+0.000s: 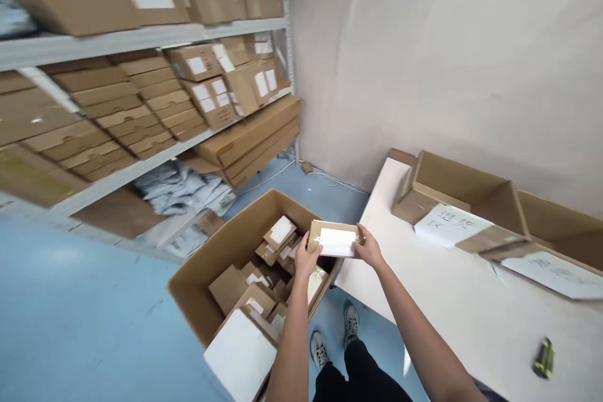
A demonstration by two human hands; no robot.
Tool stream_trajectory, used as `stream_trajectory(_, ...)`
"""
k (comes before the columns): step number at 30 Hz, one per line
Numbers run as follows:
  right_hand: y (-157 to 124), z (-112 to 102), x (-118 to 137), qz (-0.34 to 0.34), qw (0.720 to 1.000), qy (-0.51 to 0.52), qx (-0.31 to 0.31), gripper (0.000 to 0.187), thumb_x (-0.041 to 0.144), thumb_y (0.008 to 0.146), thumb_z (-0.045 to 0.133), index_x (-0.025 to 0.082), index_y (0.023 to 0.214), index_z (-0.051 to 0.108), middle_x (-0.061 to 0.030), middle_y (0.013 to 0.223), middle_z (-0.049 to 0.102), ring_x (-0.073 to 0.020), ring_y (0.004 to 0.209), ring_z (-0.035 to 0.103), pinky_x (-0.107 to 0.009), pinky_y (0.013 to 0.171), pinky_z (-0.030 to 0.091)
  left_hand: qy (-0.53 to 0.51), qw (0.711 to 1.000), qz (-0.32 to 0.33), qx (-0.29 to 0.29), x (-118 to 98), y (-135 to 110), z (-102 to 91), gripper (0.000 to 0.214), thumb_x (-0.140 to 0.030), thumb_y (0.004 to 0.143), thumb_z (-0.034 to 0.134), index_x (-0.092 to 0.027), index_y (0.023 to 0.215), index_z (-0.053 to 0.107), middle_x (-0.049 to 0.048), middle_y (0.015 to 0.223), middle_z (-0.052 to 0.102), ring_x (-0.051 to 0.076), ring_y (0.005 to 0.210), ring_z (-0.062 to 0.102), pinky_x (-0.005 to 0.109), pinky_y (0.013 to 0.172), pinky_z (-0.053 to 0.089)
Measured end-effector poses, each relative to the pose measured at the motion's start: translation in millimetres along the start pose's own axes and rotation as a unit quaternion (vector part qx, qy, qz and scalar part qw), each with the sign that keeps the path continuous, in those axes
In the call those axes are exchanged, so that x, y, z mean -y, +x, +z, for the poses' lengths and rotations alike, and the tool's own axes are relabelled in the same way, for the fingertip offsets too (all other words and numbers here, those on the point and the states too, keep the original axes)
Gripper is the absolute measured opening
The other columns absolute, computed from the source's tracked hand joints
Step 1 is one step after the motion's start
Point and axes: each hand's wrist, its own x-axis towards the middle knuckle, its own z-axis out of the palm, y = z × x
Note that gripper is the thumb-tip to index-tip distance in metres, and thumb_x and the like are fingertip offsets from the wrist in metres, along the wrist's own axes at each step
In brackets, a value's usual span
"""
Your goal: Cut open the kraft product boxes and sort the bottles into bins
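Small flat brown parcel (pixel 335 239), white label up, above open carton's (pixel 198 276) rim.

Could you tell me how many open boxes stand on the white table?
2: one box at the table's far end by the wall, the other just right of it, cut off by the picture's edge. More may be hidden beyond that edge.

Small parcel (pixel 335 240): label print too small to read. Both ends are hidden under the left hand (pixel 305 260) and right hand (pixel 368 248) gripping it.
Large carton (pixel 226 251): near wall partly hidden behind the left hand's arm.
White flat box (pixel 240 358): cut off by the lower edge.
Shelf boxes (pixel 94 107), far left: smeared by blur.
Black-and-yellow object (pixel 544 358) on the white table (pixel 447 301): too small to identify.
Handwritten sheet (pixel 450 225): characters unreadable.
Open box (pixel 565 226), far right: cut by the frame edge.
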Motion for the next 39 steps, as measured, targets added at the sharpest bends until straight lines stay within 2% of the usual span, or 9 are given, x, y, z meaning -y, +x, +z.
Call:
stream_trajectory(8, -68.2, -114.1, -70.9, 0.151, 0.982, 0.011, -0.11, 0.079, 0.019, 0.077, 0.063, 0.025, 0.155, 0.054, -0.0081, 0.137, 0.069, -0.0282, 0.124, 0.067, -0.041, 0.109, 0.052, 0.049, 0.982, 0.044, 0.175, -26.6, -38.3, 122.2, 0.076, -0.032, 0.081, 0.081, -0.025, 0.153, 0.057, 0.0094, 0.148, 0.066, 0.031, 0.14, 0.06, 0.037, 0.115, 0.049)
stream_trajectory(12, -111.0, -172.9, -125.8, 0.204, 0.963, 0.024, -0.175, 0.079, 0.021, 0.077, 0.063, 0.027, 0.155, 0.055, -0.0075, 0.136, 0.07, -0.0287, 0.123, 0.067, -0.04, 0.108, 0.052, 0.073, 0.961, 0.072, 0.256, -43.3, -69.0, 205.3, 0.077, -0.029, 0.08, 0.08, -0.024, 0.153, 0.056, 0.0101, 0.15, 0.065, 0.03, 0.139, 0.06, 0.036, 0.117, 0.046)
stream_trajectory(17, -168.5, -252.8, -203.8, 0.263, 0.936, 0.024, -0.234, 0.08, 0.023, 0.08, 0.062, 0.022, 0.158, 0.05, -0.0112, 0.138, 0.069, -0.0312, 0.125, 0.066, -0.04, 0.106, 0.052, 0.101, 0.932, 0.081, 0.339, -59.4, -128.8, 323.3, 0.075, -0.023, 0.082, 0.076, -0.021, 0.154, 0.056, 0.0107, 0.15, 0.064, 0.029, 0.139, 0.061, 0.037, 0.118, 0.046)
stream_trajectory(20, -192.7, -294.6, -256.6, 0.289, 0.926, 0.017, -0.243, 0.081, 0.024, 0.08, 0.062, 0.02, 0.16, 0.048, -0.0126, 0.137, 0.069, -0.0319, 0.125, 0.066, -0.041, 0.106, 0.052, 0.123, 0.92, 0.068, 0.366, -58.0, -165.9, 388.2, 0.074, -0.021, 0.082, 0.075, -0.018, 0.153, 0.056, 0.0116, 0.148, 0.066, 0.029, 0.137, 0.062, 0.037, 0.116, 0.048)
stream_trajectory(23, -207.4, -317.5, -313.3, 0.313, 0.921, 0.019, -0.231, 0.079, 0.026, 0.082, 0.062, 0.022, 0.16, 0.048, -0.0123, 0.136, 0.068, -0.0309, 0.125, 0.066, -0.041, 0.107, 0.051, 0.143, 0.915, 0.052, 0.372, -46.8, -195.2, 437.3, 0.077, -0.023, 0.081, 0.076, -0.02, 0.155, 0.054, 0.0124, 0.152, 0.062, 0.03, 0.137, 0.062, 0.037, 0.115, 0.048)
stream_trajectory(27, -221.7, -313.0, -378.6, 0.334, 0.926, 0.016, -0.177, 0.067, 0.028, 0.086, 0.064, 0.024, 0.152, 0.055, -0.0131, 0.133, 0.069, -0.0326, 0.131, 0.062, -0.046, 0.112, 0.046, 0.214, 0.913, 0.042, 0.344, -27.6, -223.0, 471.9, 0.078, -0.025, 0.081, 0.076, -0.022, 0.155, 0.052, 0.0128, 0.162, 0.052, 0.031, 0.142, 0.056, 0.039, 0.118, 0.045)
stream_trajectory(31, -233.1, -295.1, -412.5, 0.3, 0.941, -0.009, -0.155, 0.065, 0.037, 0.087, 0.069, 0.022, 0.148, 0.055, -0.0138, 0.15, 0.057, -0.0361, 0.151, 0.04, -0.055, 0.123, 0.032, 0.252, 0.91, 0.065, 0.324, -11.3, -239.9, 477.5, 0.068, -0.024, 0.083, 0.072, -0.023, 0.15, 0.058, 0.0105, 0.16, 0.054, 0.03, 0.148, 0.05, 0.04, 0.123, 0.039)
stream_trajectory(34, -235.4, -289.5, -416.2, 0.292, 0.942, -0.027, -0.161, 0.071, 0.039, 0.084, 0.073, 0.018, 0.15, 0.053, -0.0156, 0.162, 0.042, -0.0376, 0.156, 0.029, -0.051, 0.123, 0.032, 0.279, 0.902, 0.087, 0.316, -0.7, -246.1, 477.3, 0.064, -0.022, 0.084, 0.069, -0.022, 0.148, 0.059, 0.0103, 0.157, 0.057, 0.03, 0.147, 0.051, 0.041, 0.123, 0.039)
stream_trajectory(39, -232.0, -288.9, -395.7, 0.328, 0.936, -0.049, -0.118, 0.061, 0.038, 0.091, 0.068, 0.019, 0.148, 0.055, -0.0159, 0.156, 0.042, -0.0346, 0.141, 0.047, -0.039, 0.111, 0.045, 0.393, 0.835, 0.146, 0.357, 13.5, -252.4, 501.6, 0.065, -0.025, 0.086, 0.067, -0.018, 0.15, 0.055, 0.0132, 0.158, 0.056, 0.028, 0.15, 0.048, 0.039, 0.126, 0.035)
